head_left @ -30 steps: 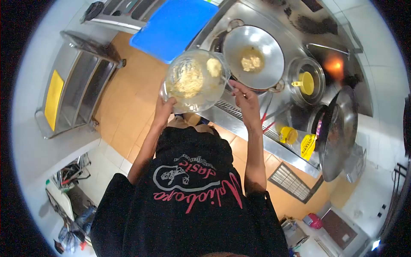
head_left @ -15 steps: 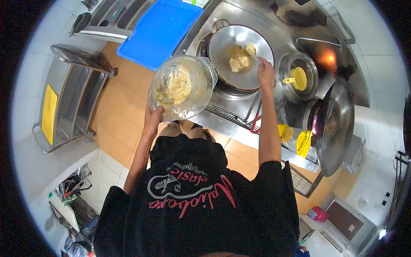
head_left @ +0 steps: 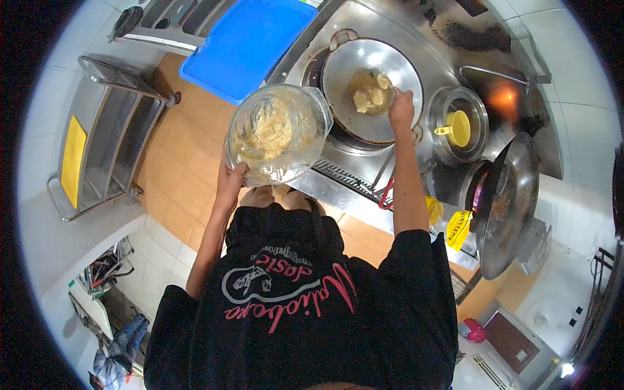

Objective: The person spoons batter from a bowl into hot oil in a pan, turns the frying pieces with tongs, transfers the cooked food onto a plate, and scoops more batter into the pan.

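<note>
Brown-orange floor tiles (head_left: pixel 169 149) run up to a stainless-steel worktop (head_left: pixel 443 62) fitted as a cooking range, with a rectangular blue plastic tray (head_left: pixel 247 49) off its left end. On the range stands a wide, round-bottomed silver metal wok (head_left: pixel 348 65) with two loop handles, and down in its middle lie clumps of pale yellow batter (head_left: pixel 369 101).

The left hand (head_left: pixel 233 179) has hold of a round, clear glass bowl (head_left: pixel 311 127) by its near edge, thumb over the rim, grip firmly closed. More of the same thick batter is smeared inside that bowl, which is held out left of the wok, just beside it (whether the two rims touch, I cannot tell).

Over the wok's right side is the right hand (head_left: pixel 402 108), fingers drawn together around what looks like a small spoon (head_left: pixel 390 90), largely hidden; one clump sits by its tip, and whether it is on the spoon or loose is unclear. From this grip the clumps lie to the left, and the spoon slants toward them. The wok's handle-to-handle axis runs from far left to near right, with the right hand close by the near handle. Of the two hands, the right is nearer the clumps, the left nearer the tray.
</note>
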A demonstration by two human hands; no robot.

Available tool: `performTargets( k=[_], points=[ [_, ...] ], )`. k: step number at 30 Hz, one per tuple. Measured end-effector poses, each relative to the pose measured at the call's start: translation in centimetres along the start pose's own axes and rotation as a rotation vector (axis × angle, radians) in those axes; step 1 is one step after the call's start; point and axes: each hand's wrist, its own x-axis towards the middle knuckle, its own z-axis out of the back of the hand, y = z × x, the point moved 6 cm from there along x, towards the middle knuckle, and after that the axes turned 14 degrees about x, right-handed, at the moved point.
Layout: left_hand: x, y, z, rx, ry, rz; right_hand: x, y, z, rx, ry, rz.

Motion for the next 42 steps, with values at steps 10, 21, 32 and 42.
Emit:
performTargets(
  k=[10, 21, 32, 42],
  points=[
    [-0.5, -0.8, -0.2, 0.011, 0.011, 0.111, -0.2, 1.0, 0.7, -0.027, -0.005, 0.012],
    [-0.1, 0.4, 0.0, -0.018, 0.026, 0.029, -0.6, 1.2, 1.7, -0.027, -0.040, 0.002],
    [0.2, 0.0, 0.1, -0.050, -0.048, 0.025, 0.5, -0.2, -0.8, -0.120, 0.056, -0.043],
    [0.2, 0.5, 0.2, -0.042, -0.053, 0.076, -0.1, -0.4, 0.2, 0.099, 0.051, -0.113]
  ],
)
